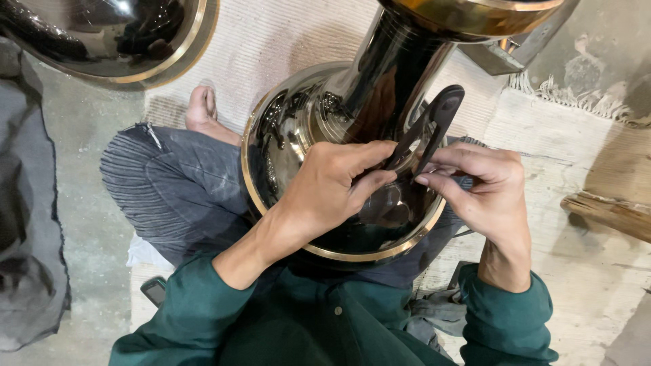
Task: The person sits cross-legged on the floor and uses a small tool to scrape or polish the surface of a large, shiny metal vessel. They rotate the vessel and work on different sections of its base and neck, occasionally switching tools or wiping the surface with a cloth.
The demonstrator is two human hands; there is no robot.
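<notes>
Closest to the camera, two green sleeves (pixel 271 318) are reaching forward from the person's chest, and both hands are meeting over the work in the lap. The left hand (pixel 332 186) is curling over the top of the shiny metal vessel (pixel 319 115), thumb and forefinger pinching together on one leg of a black two-pronged tool (pixel 427 125); gripping that low is likely giving fine control of the tip. The right hand (pixel 485 186) is coming in from the other side, its fingers closing on the tool's other leg, forefinger stretched along it as if to guide it. So both hands are clamped on the same tool, neither one free.

The tool is sitting right against the vessel where the broad rounded base is narrowing into the tall neck, its joined end pointing up and away. The vessel is lying tilted in the lap, cradled between the knees in grey trousers (pixel 169 183), which seems to be keeping it steady while both hands are busy. Its brass-coloured rim (pixel 366 254) is facing the body.

Further out, a bare foot (pixel 202 108) is resting on a pale woven mat (pixel 271 41), and a second polished vessel (pixel 122 41) is sitting at the top left on the floor.
</notes>
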